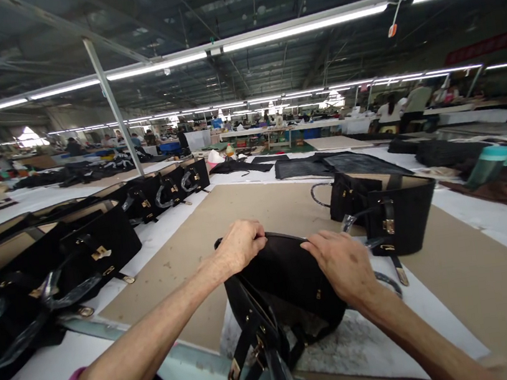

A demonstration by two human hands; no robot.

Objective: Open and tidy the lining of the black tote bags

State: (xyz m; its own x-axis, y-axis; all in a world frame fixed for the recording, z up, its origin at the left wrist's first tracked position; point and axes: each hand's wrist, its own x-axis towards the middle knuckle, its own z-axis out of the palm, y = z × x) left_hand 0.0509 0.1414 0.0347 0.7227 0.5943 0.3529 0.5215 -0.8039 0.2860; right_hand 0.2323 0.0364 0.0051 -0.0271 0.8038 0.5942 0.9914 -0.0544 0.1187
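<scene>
A black handbag (289,279) with gold-coloured metal fittings lies tipped in front of me at the near edge of the table. My left hand (242,244) pinches its upper edge on the left, fingers closed over the rim. Farther right along that same edge, my right hand (342,262) grips with thumb and fingers. Straps with metal tips and a wrapped handle (282,378) hang toward me at the bag's near side. Under the bag is a stained white sheet (352,352). The bag's inside is mostly hidden.
Another black handbag (401,213) stands upright to the right, with a smaller black piece beside it. Several similar bags (101,249) line the left side. Brown board (255,202) covers the middle of the table. Black panels (339,164) lie beyond, and a teal-lidded bottle (490,164) is at right.
</scene>
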